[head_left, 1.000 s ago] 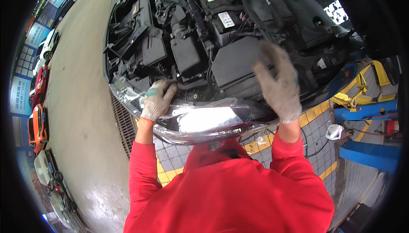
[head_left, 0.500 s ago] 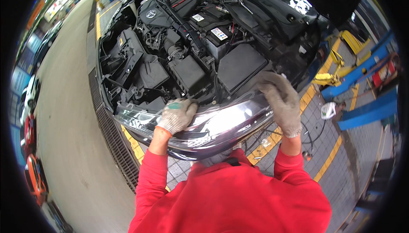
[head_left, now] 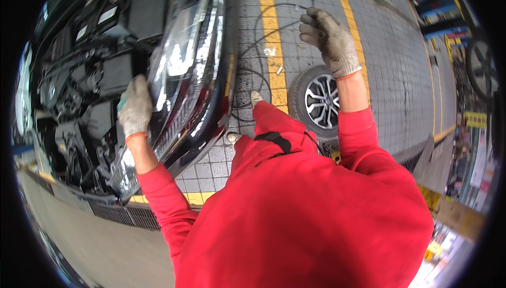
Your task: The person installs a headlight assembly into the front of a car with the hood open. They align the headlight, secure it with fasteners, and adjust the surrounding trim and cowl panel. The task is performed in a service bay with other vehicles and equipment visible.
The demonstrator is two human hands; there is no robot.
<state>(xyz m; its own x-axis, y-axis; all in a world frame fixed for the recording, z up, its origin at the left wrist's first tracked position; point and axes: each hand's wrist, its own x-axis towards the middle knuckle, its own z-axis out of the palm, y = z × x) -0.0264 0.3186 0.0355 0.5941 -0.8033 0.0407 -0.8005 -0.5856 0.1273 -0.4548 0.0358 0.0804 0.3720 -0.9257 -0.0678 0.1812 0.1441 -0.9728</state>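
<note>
So the left hand (head_left: 136, 106), in a grubby work glove, was at the inner edge of the big clear headlight (head_left: 182, 51) on the car's front corner, off to the person's left; its fingers sat bent and close together, and you couldn't tell if they were gripping or just leaning. The right hand (head_left: 332, 40) hung out over the tiled floor (head_left: 390, 98) with its fingers part-curled, not clenched; nothing showed in it.

Biggest worry, imo, was the footing; a dark hose (head_left: 259, 72) looped across the tiles near one shoe (head_left: 255, 98), and a wheel (head_left: 314, 101) sat on the floor just beside the right forearm; turning without looking down could've snagged a foot on either. A stumble with that left hand as the only support might've put weight onto the lens; hard to say how firmly the headlight was fixed, but if it was loose it could've shifted or cracked. Gritty gloves could've scuffed the clear plastic too; the right one's fingertips looked pretty dark.
</note>
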